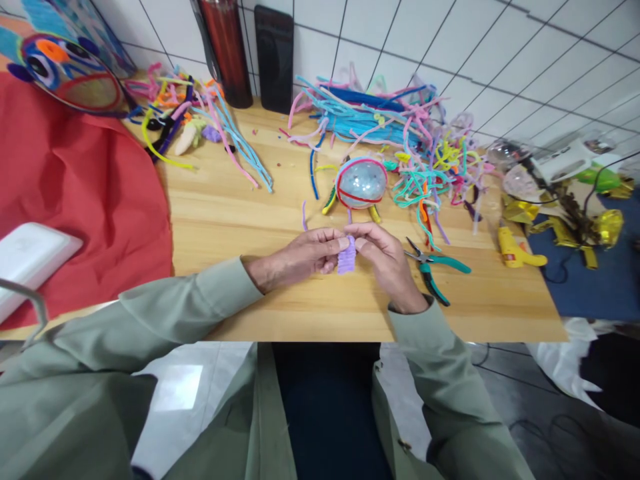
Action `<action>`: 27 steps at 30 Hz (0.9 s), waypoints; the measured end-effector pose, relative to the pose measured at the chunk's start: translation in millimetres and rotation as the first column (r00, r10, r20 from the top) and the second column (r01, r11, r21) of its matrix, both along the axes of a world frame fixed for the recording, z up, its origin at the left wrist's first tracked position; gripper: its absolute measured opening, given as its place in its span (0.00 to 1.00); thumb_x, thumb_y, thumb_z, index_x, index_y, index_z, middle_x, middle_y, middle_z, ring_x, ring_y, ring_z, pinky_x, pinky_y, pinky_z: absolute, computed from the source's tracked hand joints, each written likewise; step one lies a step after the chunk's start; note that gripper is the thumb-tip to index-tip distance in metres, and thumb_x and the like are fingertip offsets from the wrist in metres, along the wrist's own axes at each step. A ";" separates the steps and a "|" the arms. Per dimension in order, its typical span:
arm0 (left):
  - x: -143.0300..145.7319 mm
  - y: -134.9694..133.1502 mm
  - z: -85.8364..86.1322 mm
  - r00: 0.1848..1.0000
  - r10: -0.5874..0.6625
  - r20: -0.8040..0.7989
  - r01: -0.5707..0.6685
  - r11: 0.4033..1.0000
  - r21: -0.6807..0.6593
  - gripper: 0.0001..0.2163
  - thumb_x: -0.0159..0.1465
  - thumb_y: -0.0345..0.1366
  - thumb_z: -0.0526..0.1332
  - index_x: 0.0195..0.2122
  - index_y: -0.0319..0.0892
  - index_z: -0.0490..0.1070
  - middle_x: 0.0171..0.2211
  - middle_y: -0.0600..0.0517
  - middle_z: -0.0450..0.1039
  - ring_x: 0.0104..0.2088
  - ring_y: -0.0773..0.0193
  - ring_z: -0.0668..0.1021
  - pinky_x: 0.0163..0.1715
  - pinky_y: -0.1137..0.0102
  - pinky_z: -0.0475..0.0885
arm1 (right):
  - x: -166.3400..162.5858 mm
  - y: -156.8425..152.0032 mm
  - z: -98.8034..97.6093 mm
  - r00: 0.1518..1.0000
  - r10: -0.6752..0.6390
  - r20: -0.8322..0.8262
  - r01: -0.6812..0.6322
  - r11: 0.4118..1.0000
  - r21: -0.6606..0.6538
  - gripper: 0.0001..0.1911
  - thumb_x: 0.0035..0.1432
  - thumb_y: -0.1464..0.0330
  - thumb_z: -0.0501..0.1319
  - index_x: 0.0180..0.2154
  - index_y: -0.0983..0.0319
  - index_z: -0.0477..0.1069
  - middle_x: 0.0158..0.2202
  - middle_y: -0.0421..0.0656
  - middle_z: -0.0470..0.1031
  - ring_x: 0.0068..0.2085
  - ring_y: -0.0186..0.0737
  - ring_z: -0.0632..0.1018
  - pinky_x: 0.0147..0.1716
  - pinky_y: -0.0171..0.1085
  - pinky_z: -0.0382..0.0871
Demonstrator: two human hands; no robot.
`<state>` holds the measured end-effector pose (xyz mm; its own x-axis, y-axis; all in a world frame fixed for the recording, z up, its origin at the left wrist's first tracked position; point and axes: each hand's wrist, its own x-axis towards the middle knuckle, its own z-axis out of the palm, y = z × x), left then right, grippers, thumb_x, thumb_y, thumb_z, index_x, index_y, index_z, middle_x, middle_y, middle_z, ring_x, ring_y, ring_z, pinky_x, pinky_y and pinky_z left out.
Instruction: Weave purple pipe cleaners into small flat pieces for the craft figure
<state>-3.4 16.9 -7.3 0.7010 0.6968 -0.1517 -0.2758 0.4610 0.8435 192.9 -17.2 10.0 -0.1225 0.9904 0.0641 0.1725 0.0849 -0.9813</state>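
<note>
Both the left hand (306,256) and right hand (384,259) pinch a pleated purple pipe-cleaner strip (346,261) over the counter (280,315). From afar, I judge a slackened grip could let its folds spring loose.

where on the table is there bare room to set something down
Bare table shows between the red cloth and the left hand; another patch lies right of the pliers, nearer the front than the glue gun. The back is mostly crowded with pipe cleaners.

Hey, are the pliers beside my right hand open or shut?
The pliers are open: their handles and jaws stand apart.
</note>
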 end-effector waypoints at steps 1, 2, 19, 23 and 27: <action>-0.2 -1.0 0.8 1.000 -0.012 0.011 0.012 1.000 -0.023 0.24 0.58 0.55 0.77 0.31 0.40 0.72 0.24 0.55 0.71 0.21 0.73 0.67 0.22 0.75 0.61 | 1.0 0.4 -0.4 1.000 0.014 0.006 -0.014 1.000 0.004 0.10 0.65 0.57 0.67 0.43 0.55 0.81 0.41 0.42 0.81 0.44 0.44 0.81 0.48 0.45 0.76; -0.3 -1.9 1.2 1.000 -0.020 0.020 0.021 0.999 -0.040 0.23 0.58 0.54 0.78 0.31 0.40 0.72 0.24 0.55 0.71 0.21 0.73 0.68 0.22 0.76 0.61 | 1.8 0.8 -1.2 1.000 0.022 0.004 -0.022 1.000 0.007 0.11 0.65 0.56 0.67 0.42 0.55 0.81 0.41 0.42 0.81 0.44 0.44 0.80 0.48 0.45 0.76; -1.5 4.8 3.0 0.948 0.284 -0.146 -0.237 0.932 0.273 0.18 0.58 0.51 0.75 0.30 0.40 0.77 0.24 0.55 0.71 0.23 0.71 0.66 0.24 0.72 0.61 | -0.3 4.3 -0.5 0.988 -0.115 -0.104 0.110 0.993 -0.051 0.19 0.63 0.48 0.68 0.39 0.57 0.77 0.32 0.39 0.77 0.33 0.37 0.76 0.36 0.39 0.72; -0.8 4.3 -2.5 0.931 0.346 -0.115 -0.304 0.911 0.278 0.19 0.59 0.52 0.75 0.31 0.41 0.77 0.27 0.54 0.74 0.25 0.70 0.68 0.27 0.71 0.64 | -1.9 3.8 -3.1 0.991 -0.103 -0.088 0.099 0.994 -0.055 0.18 0.59 0.51 0.72 0.40 0.57 0.77 0.33 0.39 0.78 0.33 0.36 0.76 0.36 0.38 0.73; -0.5 2.9 -4.1 0.943 0.312 -0.113 -0.266 0.913 0.308 0.19 0.60 0.53 0.75 0.33 0.40 0.78 0.27 0.54 0.74 0.26 0.70 0.69 0.28 0.71 0.65 | -4.5 3.4 -2.7 0.991 -0.121 -0.052 0.120 0.992 -0.021 0.15 0.59 0.54 0.72 0.36 0.58 0.76 0.31 0.38 0.79 0.32 0.37 0.76 0.37 0.39 0.75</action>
<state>-3.9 19.8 -11.4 0.4459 0.8951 -0.0076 -0.2143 0.1150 0.9700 188.3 -13.8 7.3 0.0013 0.9988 0.0492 0.1283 0.0486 -0.9905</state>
